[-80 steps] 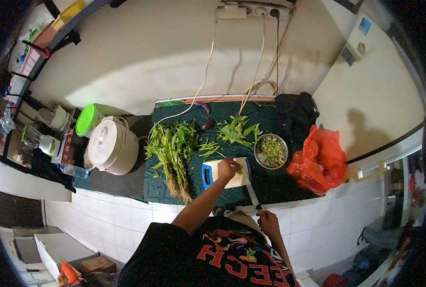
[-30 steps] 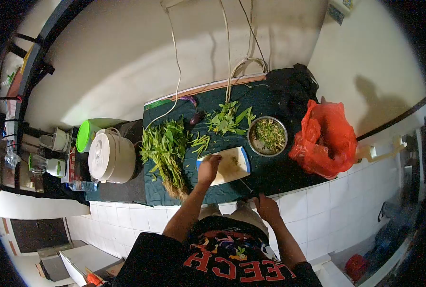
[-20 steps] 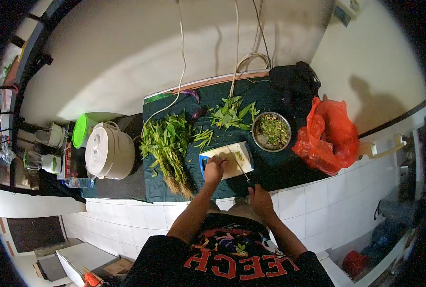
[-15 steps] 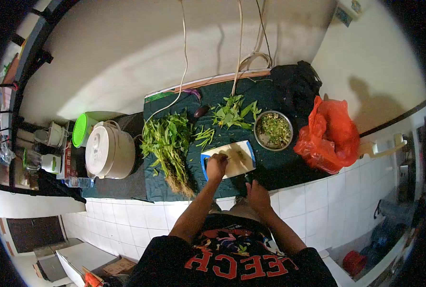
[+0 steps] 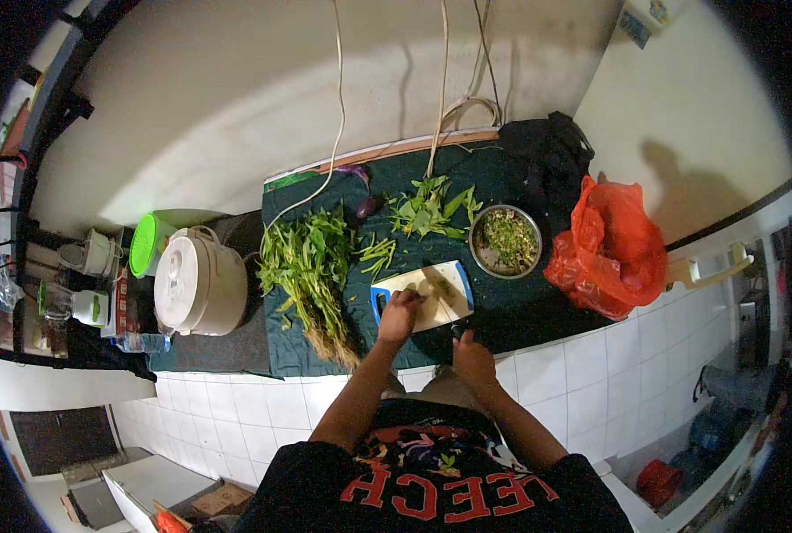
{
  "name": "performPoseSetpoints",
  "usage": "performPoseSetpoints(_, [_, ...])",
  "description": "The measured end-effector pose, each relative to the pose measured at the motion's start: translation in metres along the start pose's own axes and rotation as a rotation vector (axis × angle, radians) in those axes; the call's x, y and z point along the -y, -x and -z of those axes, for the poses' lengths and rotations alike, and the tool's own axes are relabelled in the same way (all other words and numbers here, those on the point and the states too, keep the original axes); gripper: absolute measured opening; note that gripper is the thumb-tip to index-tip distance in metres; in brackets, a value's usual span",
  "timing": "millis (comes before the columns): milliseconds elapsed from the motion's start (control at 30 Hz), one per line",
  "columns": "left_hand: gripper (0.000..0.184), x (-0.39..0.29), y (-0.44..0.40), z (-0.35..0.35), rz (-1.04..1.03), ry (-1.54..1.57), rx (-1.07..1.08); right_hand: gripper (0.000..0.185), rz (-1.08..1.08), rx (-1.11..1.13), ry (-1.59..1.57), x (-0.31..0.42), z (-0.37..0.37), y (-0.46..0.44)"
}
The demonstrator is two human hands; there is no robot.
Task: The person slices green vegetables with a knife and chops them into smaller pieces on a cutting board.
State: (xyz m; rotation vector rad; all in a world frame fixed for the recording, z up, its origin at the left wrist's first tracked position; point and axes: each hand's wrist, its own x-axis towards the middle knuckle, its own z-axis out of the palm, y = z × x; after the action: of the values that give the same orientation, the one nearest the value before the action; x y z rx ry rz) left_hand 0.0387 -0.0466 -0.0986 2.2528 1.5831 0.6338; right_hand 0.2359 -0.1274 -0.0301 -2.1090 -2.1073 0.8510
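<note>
On the white cutting board with blue ends [image 5: 431, 316], my left hand [image 5: 399, 316] is closed, its fingertips pressed down at the board's middle. Whatever lies under those fingers is too small to make out. My right hand [image 5: 473, 359] grips a knife [image 5: 457, 331] by its dark handle at the near edge. The blade slants up and left over the board, close to my left fingertips. Small greenish bits [image 5: 446, 286] lie toward the board's far side. Beyond and to the right stands a metal bowl [image 5: 477, 251] holding chopped greens.
Leafy greens with roots [image 5: 311, 275] lie left of the board, near cut stems [image 5: 378, 255], loose leaves [image 5: 429, 209] and an eggplant [image 5: 366, 208]. A red plastic bag [image 5: 609, 249] stands right; a white rice cooker [image 5: 202, 282] stands left. The counter's front edge is close to me.
My right hand has shifted slightly up and left with the knife, and its blade now shows across the board. My left hand stays at nearly the same spot.
</note>
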Motion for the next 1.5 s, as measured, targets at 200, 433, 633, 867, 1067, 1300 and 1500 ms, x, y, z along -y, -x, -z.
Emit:
performPoseSetpoints(200, [0.033, -0.008, -0.003, 0.011, 0.004, 0.040, 0.010, 0.037, 0.019, -0.022, -0.025, 0.003, -0.010, -0.015])
performPoseSetpoints(433, [0.033, 0.004, -0.007, 0.005, 0.025, 0.124, 0.050, 0.033, 0.132, -0.186, -0.018, 0.006, -0.002, -0.012])
performPoseSetpoints(633, [0.027, 0.018, -0.015, 0.011, -0.044, 0.246, 0.185, 0.035, 0.054, -0.078, -0.124, 0.000, -0.019, -0.032])
performPoseSetpoints(867, [0.024, 0.027, -0.024, 0.014, -0.067, 0.188, 0.255, 0.037, -0.062, 0.043, -0.149, 0.021, 0.003, -0.022])
performPoseSetpoints(1067, [0.023, 0.036, -0.021, 0.005, -0.122, 0.206, 0.217, 0.038, 0.031, -0.064, -0.181, 0.001, -0.026, -0.037])
performPoseSetpoints(1300, [0.026, 0.008, -0.010, 0.014, -0.075, 0.068, 0.134, 0.038, -0.028, 0.045, -0.182, 0.018, -0.003, -0.026])
performPoseSetpoints(1500, [0.024, 0.008, -0.015, 0.013, 0.055, 0.134, 0.141, 0.039, 0.029, -0.052, -0.139, 0.012, -0.021, -0.038])
